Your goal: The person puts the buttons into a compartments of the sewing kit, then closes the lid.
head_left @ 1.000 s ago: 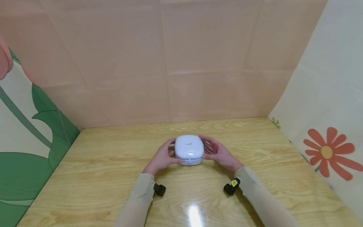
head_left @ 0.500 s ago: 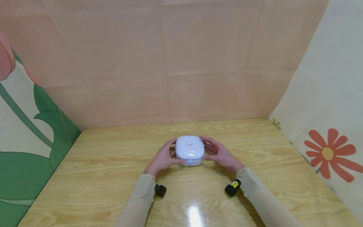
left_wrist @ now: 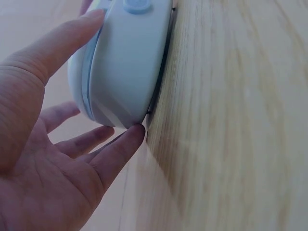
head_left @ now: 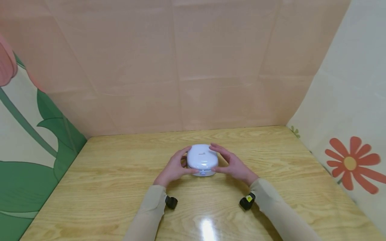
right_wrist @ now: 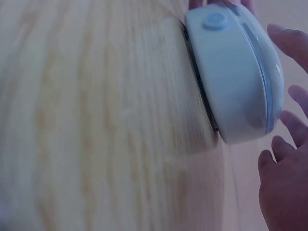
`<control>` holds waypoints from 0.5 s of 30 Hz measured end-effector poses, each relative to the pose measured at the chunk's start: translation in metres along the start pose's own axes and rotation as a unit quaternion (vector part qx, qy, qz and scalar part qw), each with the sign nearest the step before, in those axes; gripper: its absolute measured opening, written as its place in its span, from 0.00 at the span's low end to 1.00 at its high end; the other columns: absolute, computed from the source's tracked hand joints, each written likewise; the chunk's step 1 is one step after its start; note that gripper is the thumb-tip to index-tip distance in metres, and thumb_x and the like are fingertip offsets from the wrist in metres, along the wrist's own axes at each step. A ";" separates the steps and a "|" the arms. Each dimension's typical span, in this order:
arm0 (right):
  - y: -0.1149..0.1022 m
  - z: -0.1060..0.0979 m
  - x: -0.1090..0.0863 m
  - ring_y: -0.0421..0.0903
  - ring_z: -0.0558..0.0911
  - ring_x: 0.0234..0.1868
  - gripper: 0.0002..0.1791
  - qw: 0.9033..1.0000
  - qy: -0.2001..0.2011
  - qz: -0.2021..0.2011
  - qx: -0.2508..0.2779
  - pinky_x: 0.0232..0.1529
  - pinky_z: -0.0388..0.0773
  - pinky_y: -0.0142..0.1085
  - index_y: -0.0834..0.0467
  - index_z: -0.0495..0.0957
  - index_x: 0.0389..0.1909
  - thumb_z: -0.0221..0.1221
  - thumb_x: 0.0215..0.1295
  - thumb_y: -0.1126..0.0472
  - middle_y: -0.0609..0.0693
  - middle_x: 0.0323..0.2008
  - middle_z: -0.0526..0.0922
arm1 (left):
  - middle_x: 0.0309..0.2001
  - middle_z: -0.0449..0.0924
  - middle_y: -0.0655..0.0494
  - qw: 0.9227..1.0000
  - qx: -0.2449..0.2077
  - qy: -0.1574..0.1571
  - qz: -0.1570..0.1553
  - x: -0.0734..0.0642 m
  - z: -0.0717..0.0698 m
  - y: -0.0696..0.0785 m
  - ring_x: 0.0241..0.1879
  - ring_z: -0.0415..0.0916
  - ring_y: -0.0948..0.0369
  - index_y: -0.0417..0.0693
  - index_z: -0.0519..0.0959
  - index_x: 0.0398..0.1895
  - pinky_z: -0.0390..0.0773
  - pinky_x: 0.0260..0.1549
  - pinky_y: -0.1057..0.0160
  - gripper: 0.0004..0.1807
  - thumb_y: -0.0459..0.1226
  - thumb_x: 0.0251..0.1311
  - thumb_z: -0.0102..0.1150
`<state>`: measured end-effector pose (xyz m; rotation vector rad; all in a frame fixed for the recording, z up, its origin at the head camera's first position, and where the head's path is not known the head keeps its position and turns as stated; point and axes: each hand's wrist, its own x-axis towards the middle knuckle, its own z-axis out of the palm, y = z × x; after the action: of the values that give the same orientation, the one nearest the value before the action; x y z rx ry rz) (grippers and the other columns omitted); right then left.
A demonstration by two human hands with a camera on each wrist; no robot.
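A white, rounded case [head_left: 201,158] with a glossy domed lid sits flat on the table, a round button [left_wrist: 137,5] on its front. Small dark print marks the lid top. My left hand [head_left: 174,169] holds the case's left side: its thumb lies at the front seam and its fingertips touch the side wall, clearly seen in the left wrist view. Around the right side stands my right hand [head_left: 236,166], fingers spread and bent loosely. In the right wrist view its fingers [right_wrist: 299,126] are apart from the wall, and its thumb is near the lid edge. The lid is down.
The wood-grain table [head_left: 120,201] reaches a pink cloth backdrop [head_left: 181,67]. Flower-printed sheets stand left and right [head_left: 349,164]. Small black devices are worn at both wrists. A light reflection shines near the table's front.
My right hand has loosened from the case's right side; its index finger has risen over the lid's back right corner. The left fingers have shifted slightly along the side. The case stays in place.
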<state>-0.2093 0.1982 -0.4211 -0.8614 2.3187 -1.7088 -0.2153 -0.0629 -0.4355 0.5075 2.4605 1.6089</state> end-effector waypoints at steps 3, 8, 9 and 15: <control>-0.017 0.005 -0.001 0.55 0.45 0.73 0.40 0.999 -0.003 -0.005 -0.054 0.69 0.38 0.62 0.59 0.63 0.69 0.69 0.55 0.65 0.55 0.73 0.51 | 0.70 0.56 0.53 1.000 -0.002 0.000 0.001 -0.001 0.000 0.000 0.62 0.64 0.52 0.55 0.57 0.73 0.72 0.58 0.62 0.53 0.42 0.43 0.77; -0.015 0.012 0.003 0.57 0.46 0.73 0.41 0.989 -0.010 -0.047 -0.142 0.69 0.43 0.62 0.57 0.65 0.68 0.71 0.53 0.59 0.54 0.72 0.55 | 0.70 0.56 0.51 1.000 -0.008 0.002 0.006 -0.003 -0.001 0.006 0.62 0.64 0.51 0.52 0.57 0.73 0.72 0.58 0.61 0.52 0.41 0.44 0.76; -0.011 0.012 0.004 0.56 0.46 0.73 0.41 0.986 -0.012 -0.058 -0.158 0.69 0.45 0.61 0.56 0.66 0.68 0.71 0.53 0.57 0.53 0.72 0.56 | 0.70 0.56 0.52 1.000 -0.007 0.002 0.006 -0.003 -0.001 0.007 0.62 0.64 0.52 0.52 0.58 0.73 0.72 0.58 0.61 0.52 0.40 0.44 0.76; 0.000 0.016 0.007 0.54 0.47 0.73 0.40 0.969 -0.031 -0.089 -0.226 0.69 0.50 0.56 0.53 0.68 0.67 0.71 0.52 0.52 0.49 0.72 0.58 | 0.69 0.58 0.53 1.000 0.002 -0.002 0.005 -0.002 -0.001 0.001 0.62 0.64 0.54 0.56 0.58 0.73 0.72 0.58 0.64 0.51 0.42 0.44 0.76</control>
<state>-0.2083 0.1815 -0.4249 -1.2087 2.7055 -1.1912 -0.2138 -0.0636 -0.4341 0.5247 2.4621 1.6061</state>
